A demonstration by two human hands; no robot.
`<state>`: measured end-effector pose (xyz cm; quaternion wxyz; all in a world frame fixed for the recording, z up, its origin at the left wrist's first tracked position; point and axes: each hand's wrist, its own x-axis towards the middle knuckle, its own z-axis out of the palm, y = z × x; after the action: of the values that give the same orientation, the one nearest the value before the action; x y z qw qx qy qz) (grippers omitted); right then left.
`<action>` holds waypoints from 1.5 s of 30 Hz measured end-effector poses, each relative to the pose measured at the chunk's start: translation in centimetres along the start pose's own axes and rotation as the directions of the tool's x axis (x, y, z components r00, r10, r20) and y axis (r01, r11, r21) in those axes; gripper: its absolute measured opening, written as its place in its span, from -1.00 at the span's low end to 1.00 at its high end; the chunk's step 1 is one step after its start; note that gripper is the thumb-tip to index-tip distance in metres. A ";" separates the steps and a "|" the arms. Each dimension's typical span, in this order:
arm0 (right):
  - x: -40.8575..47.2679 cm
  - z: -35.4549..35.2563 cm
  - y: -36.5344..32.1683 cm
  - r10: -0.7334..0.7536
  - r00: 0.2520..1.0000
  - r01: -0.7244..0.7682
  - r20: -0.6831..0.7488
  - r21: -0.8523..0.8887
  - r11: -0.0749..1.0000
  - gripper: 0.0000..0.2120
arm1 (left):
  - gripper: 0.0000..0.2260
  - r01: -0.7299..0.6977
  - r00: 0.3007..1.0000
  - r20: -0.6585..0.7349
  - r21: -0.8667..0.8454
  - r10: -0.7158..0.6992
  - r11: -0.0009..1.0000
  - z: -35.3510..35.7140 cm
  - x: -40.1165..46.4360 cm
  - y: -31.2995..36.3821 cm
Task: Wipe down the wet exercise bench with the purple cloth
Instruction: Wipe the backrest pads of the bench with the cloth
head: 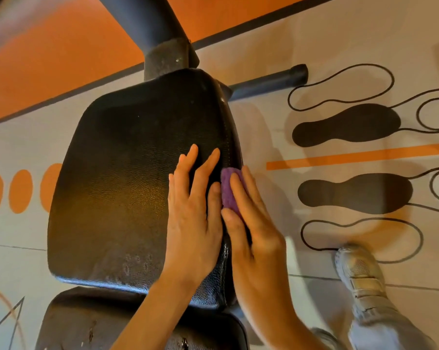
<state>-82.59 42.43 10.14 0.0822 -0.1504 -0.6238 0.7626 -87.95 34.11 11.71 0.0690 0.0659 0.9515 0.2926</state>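
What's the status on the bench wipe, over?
Left hand flat on the bench pad. Right hand presses the purple cloth against the pad's right edge. Droplets show near the pad's front edge. Nothing in the way.

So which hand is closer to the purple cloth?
The right hand. Its fingers press the purple cloth against the right side edge of the bench pad. The left hand lies flat on top of the pad just beside the cloth, its thumb at the cloth's edge.

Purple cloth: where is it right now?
In the head view, the purple cloth sits on the right edge of the black bench pad, under the right hand, beside the left hand.
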 end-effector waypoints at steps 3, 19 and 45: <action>5.5 -0.1 0.4 0.051 0.998 -0.053 0.033 0.065 0.996 -0.70 | -0.61 0.002 1.000 -0.001 0.027 -0.002 1.000 0.1 0.0 0.1; 11.2 0.6 0.5 0.335 0.942 -0.329 -0.031 0.113 0.937 -0.74 | -0.60 0.074 0.997 0.022 0.075 -0.076 0.994 -0.1 0.2 0.8; 10.2 1.0 -2.6 0.142 0.989 -0.142 0.047 -0.004 0.990 -0.64 | -0.59 0.155 0.981 -0.144 0.171 -0.131 0.973 -0.4 9.1 -1.3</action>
<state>-92.72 45.27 11.56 0.0131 -0.1764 -0.6136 0.7696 -97.11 34.34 10.51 0.0205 -0.0164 0.9789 0.2024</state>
